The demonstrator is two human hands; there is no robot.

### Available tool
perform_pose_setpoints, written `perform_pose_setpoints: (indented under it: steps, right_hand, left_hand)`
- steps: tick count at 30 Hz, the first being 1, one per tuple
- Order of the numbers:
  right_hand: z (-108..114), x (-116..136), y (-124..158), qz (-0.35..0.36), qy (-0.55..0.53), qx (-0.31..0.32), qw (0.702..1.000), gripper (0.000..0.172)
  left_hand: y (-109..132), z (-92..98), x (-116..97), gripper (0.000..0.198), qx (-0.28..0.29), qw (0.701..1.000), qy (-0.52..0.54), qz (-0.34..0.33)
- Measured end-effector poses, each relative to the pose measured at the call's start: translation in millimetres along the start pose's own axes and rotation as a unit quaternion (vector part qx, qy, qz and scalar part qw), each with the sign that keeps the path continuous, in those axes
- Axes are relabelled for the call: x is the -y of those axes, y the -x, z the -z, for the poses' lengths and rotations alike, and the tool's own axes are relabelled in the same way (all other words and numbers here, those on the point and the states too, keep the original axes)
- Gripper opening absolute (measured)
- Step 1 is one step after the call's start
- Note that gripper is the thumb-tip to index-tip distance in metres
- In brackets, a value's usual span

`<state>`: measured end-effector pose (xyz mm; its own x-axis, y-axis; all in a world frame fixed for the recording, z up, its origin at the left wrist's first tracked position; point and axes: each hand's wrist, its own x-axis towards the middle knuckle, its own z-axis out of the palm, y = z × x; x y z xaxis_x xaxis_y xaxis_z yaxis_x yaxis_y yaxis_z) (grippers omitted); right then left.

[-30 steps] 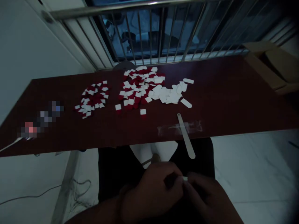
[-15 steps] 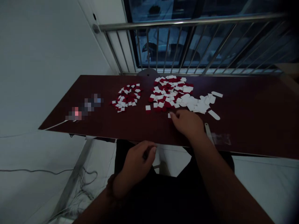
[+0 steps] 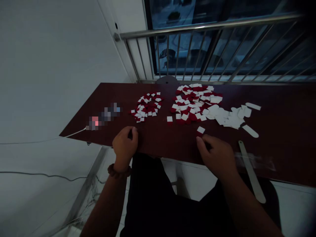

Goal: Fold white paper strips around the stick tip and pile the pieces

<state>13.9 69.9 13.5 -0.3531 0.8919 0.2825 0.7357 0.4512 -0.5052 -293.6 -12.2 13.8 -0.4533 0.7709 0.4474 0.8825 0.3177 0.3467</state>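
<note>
My right hand [image 3: 217, 156] is closed at the front of the dark table [image 3: 155, 148]. Its thumb and finger pinch a small red-and-white piece [image 3: 200, 130], white end pointing away. My left hand [image 3: 125, 141], with a beaded bracelet [image 3: 118, 170] at the wrist, is curled by the table's front edge. What its fingers hold, if anything, is hidden. Beyond my right hand lies a big heap of red-and-white pieces [image 3: 194, 102], with one loose piece [image 3: 169, 119] at its left. A smaller heap of such pieces [image 3: 147, 107] lies farther left.
White round-ended strips [image 3: 229, 117] spread right of the big heap. A long flat pale stick [image 3: 251, 172] overhangs the front edge, beside clear plastic [image 3: 268, 163]. A blurred-out object with a cord [image 3: 76, 132] lies at left. A metal railing [image 3: 197, 30] stands behind the table.
My left hand has risen from over my lap to the table edge on the left. My right hand has drawn a little nearer to me with the piece. The camera view has turned left.
</note>
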Motion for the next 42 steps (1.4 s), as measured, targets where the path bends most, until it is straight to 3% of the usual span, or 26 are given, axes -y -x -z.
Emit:
perform_pose_setpoints:
  steps: [3,11,42]
  right_hand:
    - [2.9,0.3,4.0,0.001,-0.049,-0.028,0.998,0.04]
    - [3.7,1.1,4.2,-0.024,-0.037,-0.031,0.999,0.04]
    - [5.5,3.1,0.0,-0.013,-0.038,-0.007,0.999,0.037]
  left_hand:
    - [5.1,0.2,0.1,0.028,-0.018,1.0,0.005,0.011]
    - [4.9,1.3,2.6,0.029,-0.016,1.0,0.02,-0.001]
    - [3.3,4.7,-1.3,0.026,-0.003,1.0,0.009,0.013]
